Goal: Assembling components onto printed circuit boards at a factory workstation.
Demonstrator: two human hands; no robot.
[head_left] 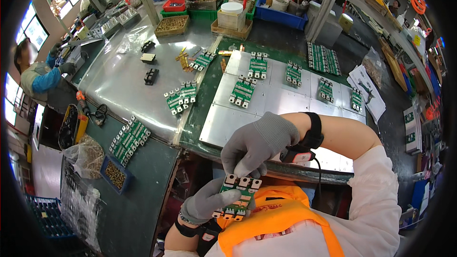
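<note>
My left hand, in a grey glove, grips a green circuit board close to my body, its thumb lying across the face. The board has black blocks with metal tabs along its upper and lower ends. My right hand, also gloved, bends down over the board's upper edge with its fingers pinched together. Whether something small sits between those fingertips is hidden. Beyond my hands lie silver metal plates, with several similar boards, such as one circuit board, resting on them.
To the left are more boards, a blue bin of small brass-coloured parts and a power screwdriver. Parts boxes and a white-lidded tub stand at the back. Paper sheets lie right. A person works at far left.
</note>
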